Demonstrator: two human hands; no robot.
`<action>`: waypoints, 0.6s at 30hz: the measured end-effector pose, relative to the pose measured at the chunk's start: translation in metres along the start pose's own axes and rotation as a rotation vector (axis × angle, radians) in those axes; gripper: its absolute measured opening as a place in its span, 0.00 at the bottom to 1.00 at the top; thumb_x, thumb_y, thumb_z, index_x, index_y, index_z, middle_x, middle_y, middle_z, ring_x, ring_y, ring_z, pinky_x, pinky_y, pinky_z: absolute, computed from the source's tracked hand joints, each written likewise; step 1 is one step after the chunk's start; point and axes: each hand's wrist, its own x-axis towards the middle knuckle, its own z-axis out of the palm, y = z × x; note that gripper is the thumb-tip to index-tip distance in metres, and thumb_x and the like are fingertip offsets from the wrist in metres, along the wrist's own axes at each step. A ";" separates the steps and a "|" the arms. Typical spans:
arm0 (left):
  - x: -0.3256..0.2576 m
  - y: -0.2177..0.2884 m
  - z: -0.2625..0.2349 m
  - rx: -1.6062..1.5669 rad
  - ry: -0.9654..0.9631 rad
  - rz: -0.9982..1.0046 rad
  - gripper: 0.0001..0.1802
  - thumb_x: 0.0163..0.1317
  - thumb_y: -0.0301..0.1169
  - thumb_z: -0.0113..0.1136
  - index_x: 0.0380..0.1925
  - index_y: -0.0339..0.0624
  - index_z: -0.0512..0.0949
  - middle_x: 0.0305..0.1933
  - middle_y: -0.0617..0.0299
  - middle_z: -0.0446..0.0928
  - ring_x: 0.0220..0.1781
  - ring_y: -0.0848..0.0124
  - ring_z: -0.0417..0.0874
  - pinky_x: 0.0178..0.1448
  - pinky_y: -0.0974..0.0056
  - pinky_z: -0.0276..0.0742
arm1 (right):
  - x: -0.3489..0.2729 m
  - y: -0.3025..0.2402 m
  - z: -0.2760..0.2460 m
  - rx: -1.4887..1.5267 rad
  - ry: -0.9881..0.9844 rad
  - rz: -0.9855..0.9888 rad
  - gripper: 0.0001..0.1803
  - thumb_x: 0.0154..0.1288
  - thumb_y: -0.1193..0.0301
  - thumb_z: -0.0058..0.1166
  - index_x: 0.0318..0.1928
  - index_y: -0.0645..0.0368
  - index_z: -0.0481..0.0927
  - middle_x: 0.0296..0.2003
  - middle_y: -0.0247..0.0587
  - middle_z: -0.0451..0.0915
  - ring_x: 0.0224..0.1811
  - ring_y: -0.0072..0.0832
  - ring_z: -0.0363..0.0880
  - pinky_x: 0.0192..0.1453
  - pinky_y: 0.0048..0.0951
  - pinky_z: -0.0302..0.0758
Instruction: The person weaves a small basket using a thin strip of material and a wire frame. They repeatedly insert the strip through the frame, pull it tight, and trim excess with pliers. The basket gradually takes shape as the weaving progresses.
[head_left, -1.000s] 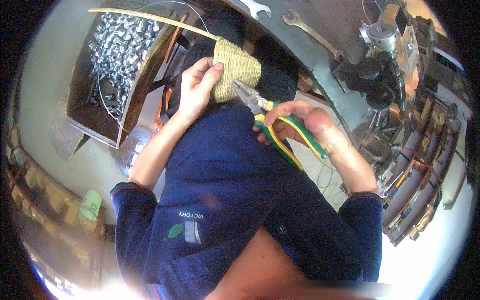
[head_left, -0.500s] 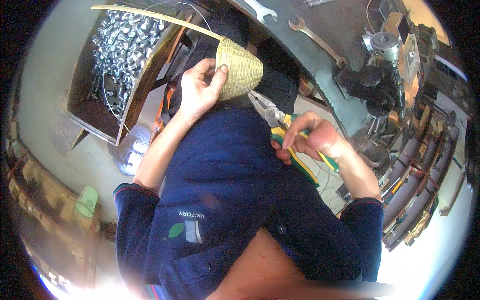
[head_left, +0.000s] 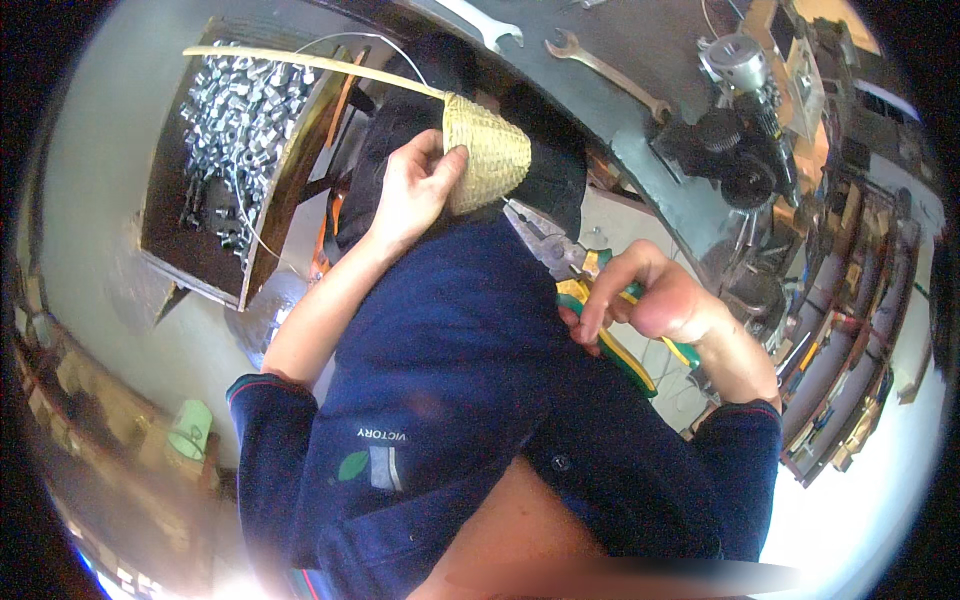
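My left hand [head_left: 412, 195] is closed on the rim of a small woven bamboo basket [head_left: 492, 150], thumb outside and fingers partly hidden. The basket lies on its side, its narrow closed end pointing right. From the rim a long flat bamboo strip [head_left: 310, 62] reaches out to the left. A thin wire [head_left: 375, 40] loops from near the same spot. In my right hand [head_left: 650, 295] is a pair of pliers [head_left: 545, 240] with yellow and green handles. Their jaw tips are close beneath the basket's lower side; contact is hard to make out.
At left stands an open box [head_left: 245, 285] of metal nuts [head_left: 245, 110]. Two wrenches, including a worn open-end one [head_left: 610, 72], lie on the metal bench [head_left: 640, 150]. Dark gears [head_left: 725, 150] and a round metal fitting [head_left: 737, 62] sit at right, near shelves [head_left: 850, 340].
The view has shifted slightly, so bench and box appear moved. My left hand keeps its hold on the basket. The pliers have drawn slightly down and right from the basket.
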 end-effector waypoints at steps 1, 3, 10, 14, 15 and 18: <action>0.001 0.003 0.003 -0.132 -0.055 -0.039 0.10 0.61 0.28 0.58 0.41 0.34 0.77 0.37 0.61 0.81 0.37 0.77 0.79 0.43 0.72 0.75 | -0.002 -0.002 0.003 0.001 0.005 0.005 0.34 0.43 0.42 0.59 0.33 0.65 0.84 0.32 0.42 0.83 0.34 0.27 0.80 0.39 0.23 0.74; 0.000 0.011 0.009 -0.224 -0.145 -0.089 0.11 0.61 0.28 0.57 0.43 0.34 0.77 0.41 0.59 0.81 0.40 0.75 0.81 0.47 0.70 0.76 | -0.003 -0.004 0.008 0.008 0.008 0.014 0.33 0.43 0.44 0.59 0.33 0.65 0.84 0.31 0.42 0.83 0.34 0.26 0.80 0.40 0.23 0.74; 0.006 0.030 0.013 -0.100 -0.169 -0.110 0.14 0.61 0.28 0.58 0.45 0.31 0.77 0.41 0.56 0.81 0.41 0.72 0.82 0.47 0.68 0.77 | -0.005 -0.007 0.019 -0.050 -0.046 -0.022 0.34 0.42 0.41 0.58 0.32 0.63 0.83 0.31 0.38 0.82 0.34 0.25 0.79 0.43 0.24 0.73; 0.005 0.043 0.016 -0.196 -0.104 -0.049 0.15 0.61 0.29 0.60 0.45 0.32 0.76 0.40 0.56 0.81 0.39 0.71 0.82 0.44 0.67 0.79 | -0.016 -0.018 0.029 -0.128 -0.113 -0.050 0.32 0.43 0.42 0.57 0.32 0.62 0.83 0.31 0.37 0.82 0.36 0.26 0.78 0.46 0.25 0.71; 0.007 0.046 0.019 -0.236 -0.108 -0.024 0.15 0.61 0.29 0.60 0.45 0.32 0.76 0.40 0.56 0.81 0.39 0.71 0.82 0.43 0.67 0.79 | -0.019 -0.017 0.030 -0.152 -0.122 -0.078 0.30 0.44 0.44 0.57 0.32 0.61 0.83 0.31 0.37 0.82 0.37 0.26 0.78 0.47 0.25 0.71; 0.007 0.055 0.021 -0.242 -0.085 0.042 0.15 0.61 0.29 0.60 0.45 0.31 0.77 0.39 0.56 0.81 0.38 0.72 0.82 0.44 0.67 0.79 | -0.030 -0.019 0.034 -0.173 -0.159 -0.094 0.19 0.42 0.60 0.57 0.32 0.60 0.82 0.32 0.38 0.82 0.40 0.27 0.78 0.51 0.26 0.70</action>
